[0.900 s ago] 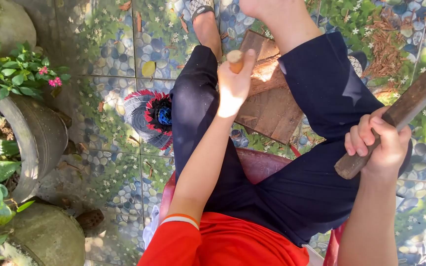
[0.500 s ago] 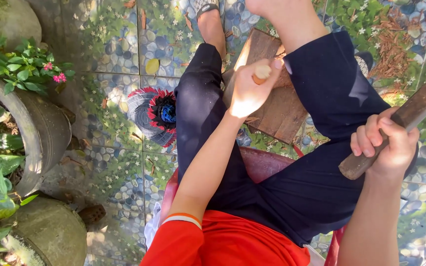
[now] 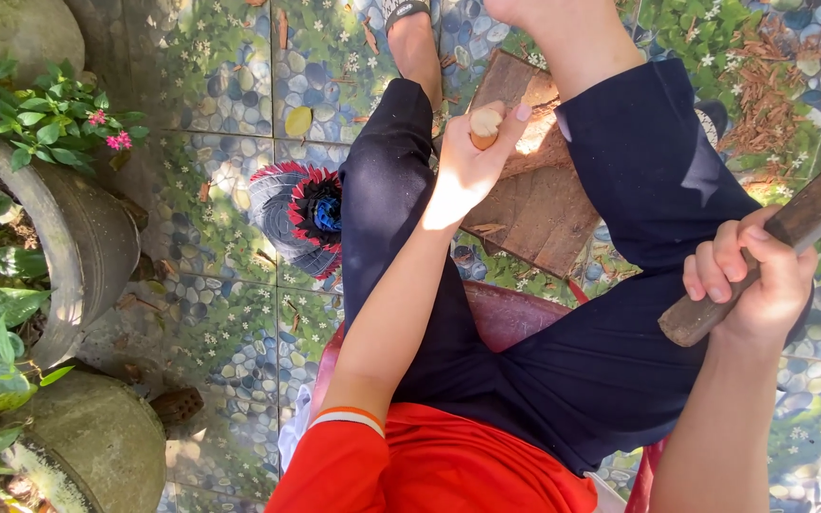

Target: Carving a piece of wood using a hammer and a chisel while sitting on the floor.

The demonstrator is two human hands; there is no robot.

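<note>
Stick (image 3: 484, 125) pinched upright by left hand (image 3: 466, 171) on wooden board (image 3: 534, 204) | right hand (image 3: 748, 285) at 3 o'clock wrapped round raised tool handle (image 3: 772, 247), kept clear

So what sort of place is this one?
Probably a home patio or garden yard: pebble-and-flower patterned floor tiles, large plant pots with pink-flowering plants, and wood chips scattered near a wooden chopping block.
</note>
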